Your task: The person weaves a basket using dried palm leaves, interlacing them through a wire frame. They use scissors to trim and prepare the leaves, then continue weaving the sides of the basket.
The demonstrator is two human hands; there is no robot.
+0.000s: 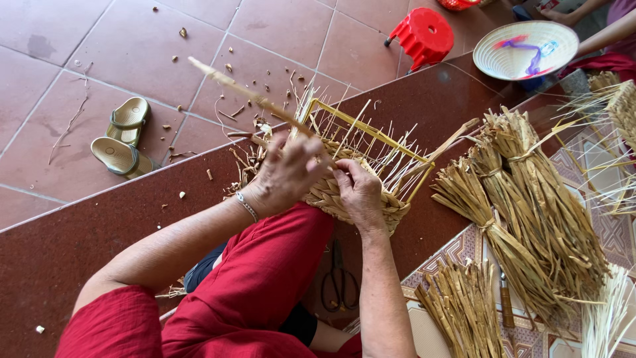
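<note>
A half-woven straw basket (361, 176) is held against the knee of a person seated on a dark red polished step (79, 232), close to the step's outer edge where the terracotta floor tiles (132, 46) begin. The basket is built on a yellow wire frame (371, 129), from which thin pale upright stakes fan out; its lower part is already plaited.

The left hand (285, 176) is curled over the basket's near rim, its fingers closed around a long straw strand (245, 93) that is stretched up and away towards the tiled floor. A thin bracelet (247, 207) is worn on that wrist. The right hand (359, 192) is pressed onto the woven wall, the fingers bent and gripping the plait just beside the left hand; whether a strand is pinched between them cannot be told.

Bundles of tied straw (523, 205) are laid on a patterned mat (583, 166) towards the right, well apart from the hands. A pair of black scissors (339, 282) is seen on the step just below the basket, between the legs in red trousers (265, 278). A pair of beige sandals (122, 139) is set on the tiles beyond the step's edge. A red plastic stool (424, 33) and a conical hat (527, 50) are placed near the far corner, where another person's arm (606, 33) is partly seen.
</note>
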